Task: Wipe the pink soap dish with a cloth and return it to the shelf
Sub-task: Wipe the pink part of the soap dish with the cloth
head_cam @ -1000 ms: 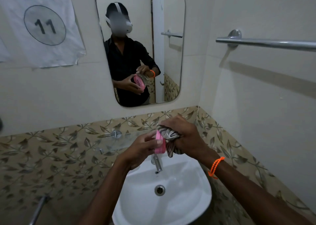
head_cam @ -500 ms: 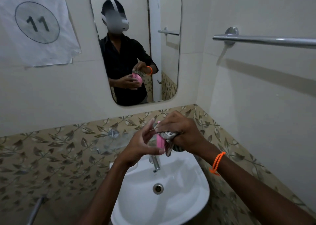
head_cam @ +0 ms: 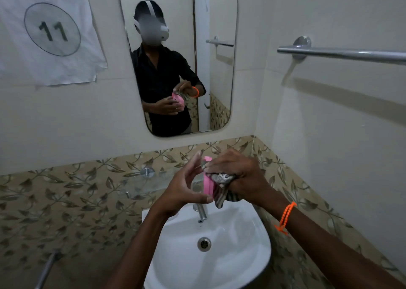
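My left hand [head_cam: 186, 184] holds the pink soap dish [head_cam: 208, 184] on edge above the sink, thumb under it and fingers reaching up its far side. My right hand [head_cam: 236, 175] is bunched around a striped grey cloth [head_cam: 220, 180] and presses it against the dish's right face. A tail of cloth hangs down below the dish. Behind my hands a clear glass shelf [head_cam: 142, 182] juts from the patterned tiles. The mirror [head_cam: 178, 58] reflects the dish and cloth from the other side.
A white sink [head_cam: 241, 251] with a chrome tap [head_cam: 201, 213] lies directly below my hands. A steel towel rail [head_cam: 342, 53] runs along the right wall. A paper sign numbered 11 [head_cam: 48, 29] hangs at the upper left. A metal pipe [head_cam: 47, 269] shows at lower left.
My left fingers have opened upward along the dish's far side and the grip has shifted to thumb and fingertips. The cloth hand has rubbed slightly across the dish. Both hands stay above the sink.
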